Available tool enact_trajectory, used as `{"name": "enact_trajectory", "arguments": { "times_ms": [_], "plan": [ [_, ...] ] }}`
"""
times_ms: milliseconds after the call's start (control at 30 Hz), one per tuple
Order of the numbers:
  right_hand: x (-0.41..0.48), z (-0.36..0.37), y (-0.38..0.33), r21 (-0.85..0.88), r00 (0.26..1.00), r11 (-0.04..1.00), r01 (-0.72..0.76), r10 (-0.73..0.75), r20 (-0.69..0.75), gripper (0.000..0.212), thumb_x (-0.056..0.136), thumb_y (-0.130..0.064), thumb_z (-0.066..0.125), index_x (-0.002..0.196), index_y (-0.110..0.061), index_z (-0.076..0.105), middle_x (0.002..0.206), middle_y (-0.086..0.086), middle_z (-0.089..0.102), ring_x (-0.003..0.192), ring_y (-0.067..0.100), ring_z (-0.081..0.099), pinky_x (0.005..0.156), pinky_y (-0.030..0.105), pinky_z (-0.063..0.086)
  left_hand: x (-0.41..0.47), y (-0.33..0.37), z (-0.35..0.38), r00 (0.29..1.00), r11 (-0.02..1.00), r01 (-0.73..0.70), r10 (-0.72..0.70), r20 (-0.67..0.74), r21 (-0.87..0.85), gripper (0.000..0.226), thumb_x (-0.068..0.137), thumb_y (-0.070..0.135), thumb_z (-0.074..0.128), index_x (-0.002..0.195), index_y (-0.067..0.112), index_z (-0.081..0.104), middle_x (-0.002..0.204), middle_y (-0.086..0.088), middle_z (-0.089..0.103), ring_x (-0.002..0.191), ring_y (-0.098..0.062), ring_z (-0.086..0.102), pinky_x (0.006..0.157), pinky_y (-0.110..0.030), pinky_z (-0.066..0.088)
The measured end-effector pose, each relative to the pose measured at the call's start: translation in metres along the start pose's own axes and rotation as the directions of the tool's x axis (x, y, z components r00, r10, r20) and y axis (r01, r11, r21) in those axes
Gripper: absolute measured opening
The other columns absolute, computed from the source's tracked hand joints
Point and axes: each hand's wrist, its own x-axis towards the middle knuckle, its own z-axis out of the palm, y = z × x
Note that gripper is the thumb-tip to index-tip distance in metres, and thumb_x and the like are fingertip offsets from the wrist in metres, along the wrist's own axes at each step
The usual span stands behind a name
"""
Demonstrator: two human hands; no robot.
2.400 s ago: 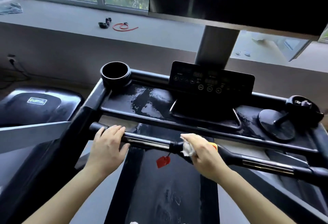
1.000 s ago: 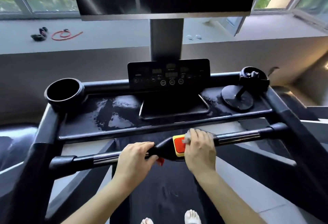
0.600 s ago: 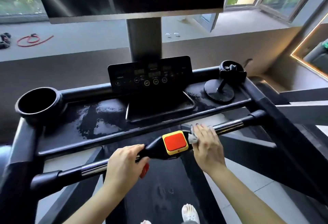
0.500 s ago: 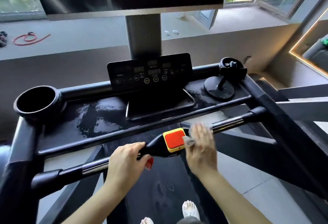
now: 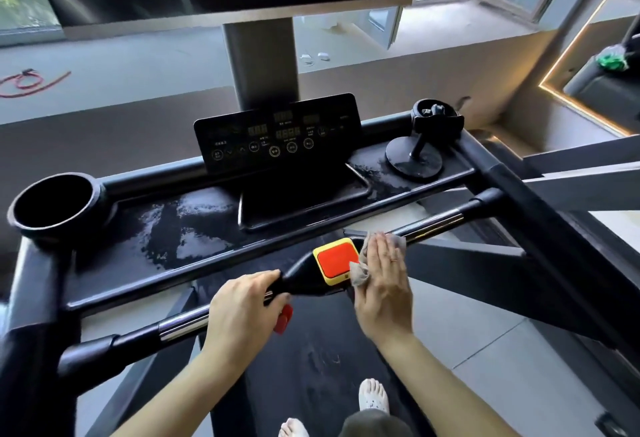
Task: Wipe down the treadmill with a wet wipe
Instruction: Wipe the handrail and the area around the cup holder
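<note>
A black treadmill fills the view, its front handlebar [image 5: 433,223] running from lower left to upper right. At the bar's middle sits a red button in a yellow frame [image 5: 337,260]. My right hand [image 5: 382,284] lies flat on the bar just right of the button, pressing a crumpled grey wet wipe [image 5: 360,272] against it. My left hand [image 5: 242,312] is wrapped around the bar left of the button, above a red safety clip [image 5: 284,319]. The console tray [image 5: 180,225] shows wet streaks.
A control panel [image 5: 277,135] stands behind the tray, with a cup holder [image 5: 52,204] at left and a round-based phone holder [image 5: 415,156] at right. A large dark screen on a post [image 5: 259,55] rises beyond. My feet [image 5: 372,398] stand on the belt.
My right hand with the wipe has moved along the bar from its middle over to the right side of the red button. My left hand slid right along the bar. My view swung right.
</note>
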Motion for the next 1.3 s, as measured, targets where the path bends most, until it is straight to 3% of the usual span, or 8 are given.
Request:
{"name": "enact_trajectory", "arguments": {
  "times_ms": [233,400,533,767,1067,1133,1200,1300],
  "plan": [
    [-0.029,0.014,-0.051,0.004,0.797,0.802,0.598,-0.595,0.101,0.06,0.1,-0.02,0.04,0.155,0.001,0.033,0.164,0.018,0.028,0.156,0.03,0.019,0.125,0.048,0.023,-0.001,-0.001,-0.002,0.999,0.999,-0.041,0.041,-0.001,-0.014,0.036,0.071,0.026,0.091,0.104,0.026,0.078,0.092,0.008,0.078,0.083,-0.023,0.073,0.067,-0.036,0.057],
    [0.004,-0.001,0.016,0.031,0.985,0.985,0.171,-0.171,0.007,0.056,0.104,-0.024,0.036,0.155,-0.001,0.036,0.163,0.013,0.032,0.155,0.024,0.024,0.122,0.05,0.03,0.0,-0.002,0.0,0.999,1.0,-0.026,0.026,-0.036,-0.011,0.035,0.073,0.031,0.091,0.105,0.022,0.08,0.097,0.005,0.079,0.088,-0.024,0.074,0.071,-0.036,0.056],
    [-0.002,0.012,-0.026,0.16,0.98,0.97,-0.182,0.193,-0.054,0.058,0.108,-0.03,0.022,0.16,-0.005,0.022,0.169,0.01,0.016,0.158,0.02,0.006,0.126,0.047,0.021,0.0,-0.004,0.002,0.999,1.0,-0.021,0.021,-0.025,-0.011,0.039,0.077,0.034,0.089,0.113,0.022,0.078,0.104,0.005,0.078,0.095,-0.023,0.074,0.076,-0.037,0.057],
    [-0.046,0.018,-0.07,-0.03,0.86,0.861,0.508,-0.506,0.061,0.056,0.108,-0.029,0.028,0.154,0.001,0.037,0.163,0.018,0.031,0.155,0.03,0.022,0.124,0.048,0.025,0.003,-0.001,-0.006,0.992,0.991,-0.126,0.127,0.01,-0.05,0.036,0.071,0.019,0.088,0.105,0.024,0.077,0.096,0.01,0.078,0.087,-0.019,0.074,0.068,-0.034,0.059],
    [-0.013,-0.014,0.006,0.175,0.994,0.979,-0.105,0.096,0.06,0.056,0.107,-0.027,0.029,0.16,-0.006,0.027,0.167,0.007,0.024,0.155,0.019,0.021,0.124,0.038,0.027,0.006,-0.012,-0.006,0.977,0.977,-0.212,0.212,-0.003,-0.001,0.032,0.077,0.031,0.089,0.104,0.017,0.077,0.095,0.007,0.077,0.082,-0.022,0.073,0.07,-0.035,0.057],
    [-0.001,-0.016,-0.02,0.455,0.924,0.805,-0.38,0.353,0.148,0.06,0.108,-0.044,0.033,0.159,-0.013,0.031,0.163,0.001,0.03,0.149,0.014,0.03,0.12,0.031,0.03,0.008,-0.014,-0.006,0.976,0.976,-0.216,0.216,-0.001,0.002,0.036,0.076,0.03,0.09,0.107,0.015,0.077,0.097,0.005,0.076,0.083,-0.022,0.072,0.071,-0.036,0.058],
    [0.015,-0.016,-0.046,0.684,0.767,0.425,-0.593,0.555,0.321,0.052,0.103,-0.058,0.034,0.134,-0.02,0.051,0.125,0.001,0.054,0.116,0.016,0.052,0.1,0.03,0.043,0.009,-0.012,-0.005,0.976,0.976,-0.216,0.216,-0.006,-0.004,0.037,0.076,0.029,0.09,0.107,0.014,0.077,0.098,0.003,0.076,0.083,-0.023,0.072,0.071,-0.038,0.058],
    [0.03,-0.023,-0.073,0.67,0.491,-0.008,-0.742,0.674,0.552,0.029,0.111,-0.033,0.028,0.091,-0.024,0.047,0.082,-0.003,0.044,0.078,0.012,0.044,0.084,0.026,0.038,0.006,-0.011,0.0,0.979,0.979,-0.203,0.203,-0.022,-0.024,0.037,0.077,0.027,0.09,0.108,0.012,0.077,0.098,0.002,0.076,0.084,-0.024,0.071,0.073,-0.038,0.057]
  ]
}}
